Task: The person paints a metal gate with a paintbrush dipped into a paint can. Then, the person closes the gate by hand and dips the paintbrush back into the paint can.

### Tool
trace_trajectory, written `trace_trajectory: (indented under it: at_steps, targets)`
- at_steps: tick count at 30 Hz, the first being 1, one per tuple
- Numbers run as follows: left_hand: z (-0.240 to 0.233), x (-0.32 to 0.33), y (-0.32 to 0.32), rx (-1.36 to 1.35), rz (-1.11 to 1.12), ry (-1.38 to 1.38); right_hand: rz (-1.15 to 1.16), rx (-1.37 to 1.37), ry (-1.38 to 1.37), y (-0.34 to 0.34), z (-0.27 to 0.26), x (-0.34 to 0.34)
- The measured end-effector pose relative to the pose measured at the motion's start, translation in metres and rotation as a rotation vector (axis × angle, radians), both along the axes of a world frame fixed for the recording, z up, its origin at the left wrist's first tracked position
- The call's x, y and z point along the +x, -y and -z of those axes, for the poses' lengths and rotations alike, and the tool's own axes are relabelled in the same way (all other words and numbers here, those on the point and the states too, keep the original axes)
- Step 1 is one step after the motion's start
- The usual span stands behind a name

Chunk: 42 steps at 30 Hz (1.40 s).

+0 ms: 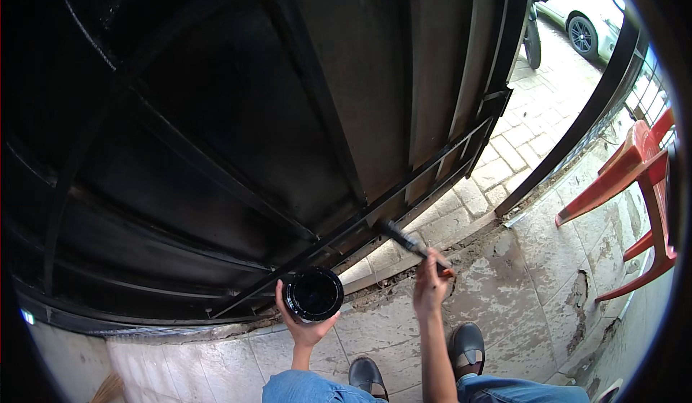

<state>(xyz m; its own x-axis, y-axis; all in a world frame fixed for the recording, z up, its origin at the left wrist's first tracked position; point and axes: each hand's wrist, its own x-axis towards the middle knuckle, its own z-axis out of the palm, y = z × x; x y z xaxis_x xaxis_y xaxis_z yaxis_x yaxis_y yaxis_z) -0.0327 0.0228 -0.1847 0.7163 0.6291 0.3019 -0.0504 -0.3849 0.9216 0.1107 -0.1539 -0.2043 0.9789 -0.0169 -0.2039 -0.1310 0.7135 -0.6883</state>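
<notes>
My left hand [307, 328] is wrapped around a round can of black paint [314, 295], its mouth facing up and dark paint inside. In my right hand [431, 287] is a paintbrush [406, 241], held by the handle, a little blurred. Its dark bristles point up and left, at the bottom rail of a black metal gate [303, 127]; whether they touch the rail I cannot tell. The gate has welded bars across its sheet panels, and its right-hand part looks duller and browner than the glossy dark left.
A red plastic chair [646, 170] stands on the right of the worn tiled floor [503, 295]. Past the gate's edge are paving blocks [508, 149], a motorcycle wheel [532, 43] and a white car [586, 8]. Broom bristles [110, 389] show at lower left. My shoes [467, 346] are below.
</notes>
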Motion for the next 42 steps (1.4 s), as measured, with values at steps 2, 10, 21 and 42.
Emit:
trace_trajectory:
  at_steps: [2, 10, 21, 42]
  targets:
    - [0.003, -0.002, -0.001, 0.027, -0.010, -0.009, -0.057, 0.034, -0.169, -0.020, 0.031, -0.015]
    - [-0.008, -0.003, -0.001, 0.069, 0.007, -0.029, -0.175, 0.570, -0.415, -0.098, 0.059, -0.026]
    - [0.003, -0.003, 0.000, 0.049, -0.012, -0.026, -0.370, 0.376, -0.255, -0.109, 0.074, -0.030]
    - [0.001, 0.001, 0.000, -0.084, -0.007, 0.006, -0.310, 0.041, -0.176, -0.083, 0.077, -0.024]
